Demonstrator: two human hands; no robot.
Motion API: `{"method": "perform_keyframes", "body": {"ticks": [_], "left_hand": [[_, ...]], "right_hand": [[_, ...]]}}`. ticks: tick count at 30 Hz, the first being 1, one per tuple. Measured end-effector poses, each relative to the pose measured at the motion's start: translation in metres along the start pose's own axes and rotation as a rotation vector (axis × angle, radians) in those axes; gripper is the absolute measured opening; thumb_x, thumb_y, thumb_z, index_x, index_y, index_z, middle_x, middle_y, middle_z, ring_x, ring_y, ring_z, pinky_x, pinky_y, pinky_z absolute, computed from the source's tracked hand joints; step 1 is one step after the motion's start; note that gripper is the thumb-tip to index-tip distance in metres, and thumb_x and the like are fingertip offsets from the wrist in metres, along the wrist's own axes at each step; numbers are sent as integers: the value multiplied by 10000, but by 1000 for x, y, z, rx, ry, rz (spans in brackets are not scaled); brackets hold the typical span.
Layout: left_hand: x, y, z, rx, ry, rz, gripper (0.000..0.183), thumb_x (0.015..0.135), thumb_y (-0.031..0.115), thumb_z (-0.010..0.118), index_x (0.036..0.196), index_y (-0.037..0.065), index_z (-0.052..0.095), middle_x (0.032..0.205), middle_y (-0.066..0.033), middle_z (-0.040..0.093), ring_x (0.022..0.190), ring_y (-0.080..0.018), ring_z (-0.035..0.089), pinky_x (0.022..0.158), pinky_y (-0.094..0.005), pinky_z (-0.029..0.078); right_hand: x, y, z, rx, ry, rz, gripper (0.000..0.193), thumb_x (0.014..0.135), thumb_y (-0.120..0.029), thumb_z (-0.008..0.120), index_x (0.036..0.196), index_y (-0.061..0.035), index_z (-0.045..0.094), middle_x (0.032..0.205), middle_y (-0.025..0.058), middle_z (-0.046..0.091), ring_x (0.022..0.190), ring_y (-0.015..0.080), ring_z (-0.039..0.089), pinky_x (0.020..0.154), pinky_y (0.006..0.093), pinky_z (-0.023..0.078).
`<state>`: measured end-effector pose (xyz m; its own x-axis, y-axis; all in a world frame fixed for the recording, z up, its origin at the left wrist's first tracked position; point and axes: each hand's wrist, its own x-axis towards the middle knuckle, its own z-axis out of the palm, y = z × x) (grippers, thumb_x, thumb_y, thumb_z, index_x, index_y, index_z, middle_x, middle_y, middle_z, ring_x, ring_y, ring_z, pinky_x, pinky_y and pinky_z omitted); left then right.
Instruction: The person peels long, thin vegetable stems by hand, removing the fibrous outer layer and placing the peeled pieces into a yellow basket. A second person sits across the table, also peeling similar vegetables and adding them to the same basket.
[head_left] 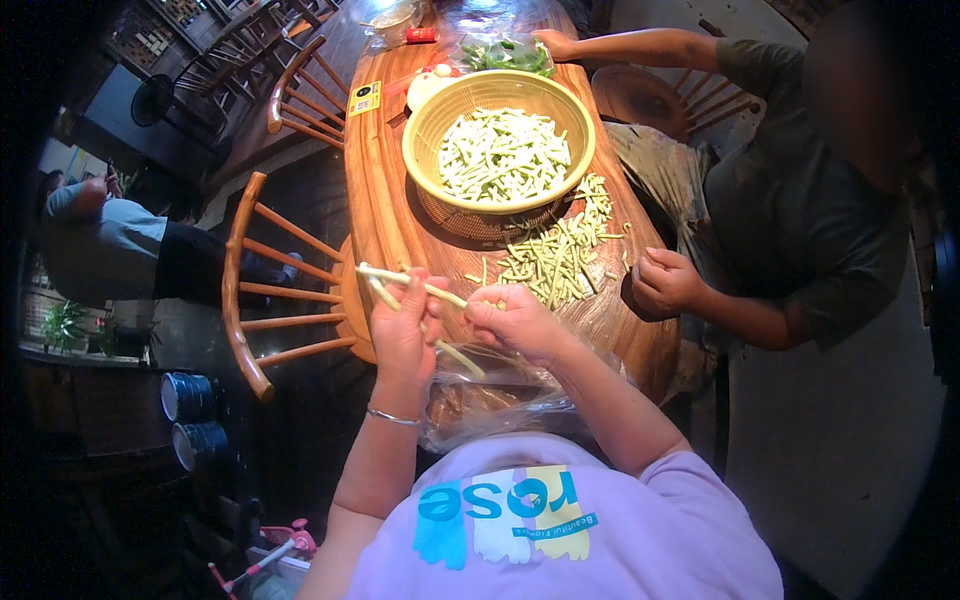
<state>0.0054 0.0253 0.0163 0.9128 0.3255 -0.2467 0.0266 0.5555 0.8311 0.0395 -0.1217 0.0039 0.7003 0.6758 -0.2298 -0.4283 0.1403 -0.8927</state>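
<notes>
Above the near end of the wooden table, my left hand (401,325) is closed around a few long pale-green beans. One long bean (440,293) runs from it across to my right hand (512,322), whose fingers pinch its end. Another bean piece (460,358) sticks out below my left hand, towards the clear plastic bag (465,410) at the table's near edge. Just beyond my right hand, a loose heap of short bean pieces (555,262) lies on the wood. Behind the heap, many cut bean pieces (505,155) fill part of a yellow mesh basket (422,165).
A co-worker sits at the right, one closed hand (668,283) by the table edge, the other (556,43) near a clear bag of green vegetables (506,56). A yellow card (364,98) lies at the table's left edge. A wooden chair (300,285) stands at the left.
</notes>
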Motion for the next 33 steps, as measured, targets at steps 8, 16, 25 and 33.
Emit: {"method": "perform_keyframes", "body": {"ticks": [8,16,25,33], "left_hand": [[-9,4,5,54,-37,191,116,870,118,473,883,3,476,777,-141,578,506,-59,450,357,-143,327],[-3,-6,-2,68,-133,-78,153,835,83,524,946,-20,498,781,-112,578,525,-68,468,371,-129,326],[-6,-7,1,1,-6,78,165,845,128,522,912,-21,509,811,-140,590,529,-79,486,406,-151,374],[-2,-9,-6,-3,-153,-202,200,816,134,565,918,-37,541,767,-98,583,518,-86,488,410,-162,353]], "right_hand": [[23,30,-26,535,621,187,136,760,-103,403,628,-117,372,479,-24,360,362,66,285,313,217,204],[4,5,-3,286,-36,67,156,798,-182,581,783,-34,533,588,17,516,462,70,445,400,187,326],[19,22,-10,591,398,140,181,839,-203,492,698,-96,455,539,-21,428,421,64,361,359,197,283],[8,-7,-8,188,19,-7,181,790,-213,591,773,-33,584,624,13,559,505,53,480,425,170,349]]}}
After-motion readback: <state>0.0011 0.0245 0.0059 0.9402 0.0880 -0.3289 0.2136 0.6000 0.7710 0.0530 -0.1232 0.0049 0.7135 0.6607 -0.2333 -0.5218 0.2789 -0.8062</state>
